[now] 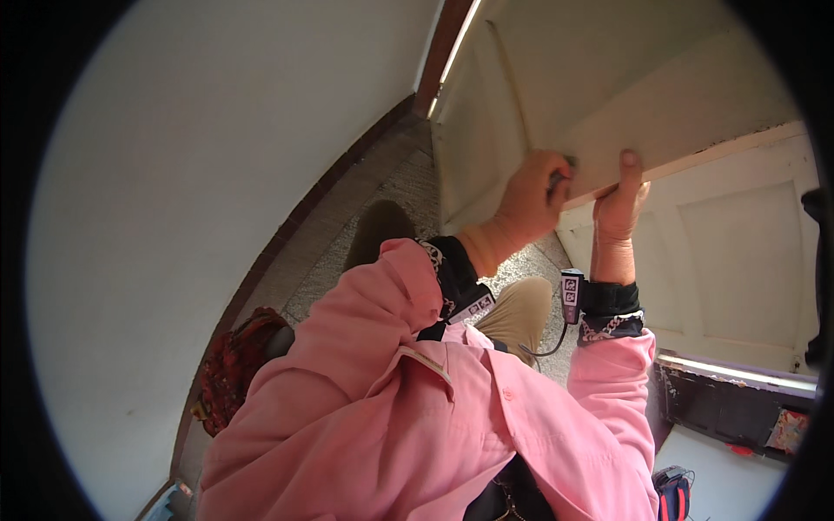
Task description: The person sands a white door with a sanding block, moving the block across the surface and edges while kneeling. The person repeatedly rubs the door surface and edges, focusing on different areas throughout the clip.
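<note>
"Door (643, 78): where is it standing, and how far is the work getting?"

"It's standing at one o'clock. The left hand (530, 195), at two, is tightly gripping a small dark object (558, 179) beside the edge; the right hand (620, 207), nearer three, is clasping that edge, thumb on the face. Work seems under way; I'm not seeing what's finished or left."

"What's hiding?"

"Fingers are covering most of the object, blur is softening the left hand, and the rim is cutting the door off toward two."
</note>
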A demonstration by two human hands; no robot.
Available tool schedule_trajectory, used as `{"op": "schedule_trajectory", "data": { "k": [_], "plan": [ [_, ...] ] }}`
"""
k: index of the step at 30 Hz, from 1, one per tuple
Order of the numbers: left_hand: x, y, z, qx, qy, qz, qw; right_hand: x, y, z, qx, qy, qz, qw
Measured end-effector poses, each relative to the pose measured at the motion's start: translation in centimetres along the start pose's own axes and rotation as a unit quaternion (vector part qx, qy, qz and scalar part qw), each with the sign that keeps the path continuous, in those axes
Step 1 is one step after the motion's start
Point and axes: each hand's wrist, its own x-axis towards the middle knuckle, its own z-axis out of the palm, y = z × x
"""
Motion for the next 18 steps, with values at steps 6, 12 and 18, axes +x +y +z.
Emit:
{"op": "schedule_trajectory", "data": {
  "k": [6,12,18],
  "plan": [
    [-5.8,-8.3,-1.2,0.094,-0.035,-0.173,0.98,-0.4,0.2,-0.1,-0.01,0.026,0.029,0.999],
    [-3.0,-3.9,-0.3,0.063,-0.04,-0.178,0.981,-0.6,0.3,-0.3,-0.006,0.018,0.007,1.0],
    [3.1,0.2,1.2,-0.02,0.011,0.0,1.0,-0.8,0.3,-0.5,-0.002,-0.007,0.002,1.0]
  ]
}}
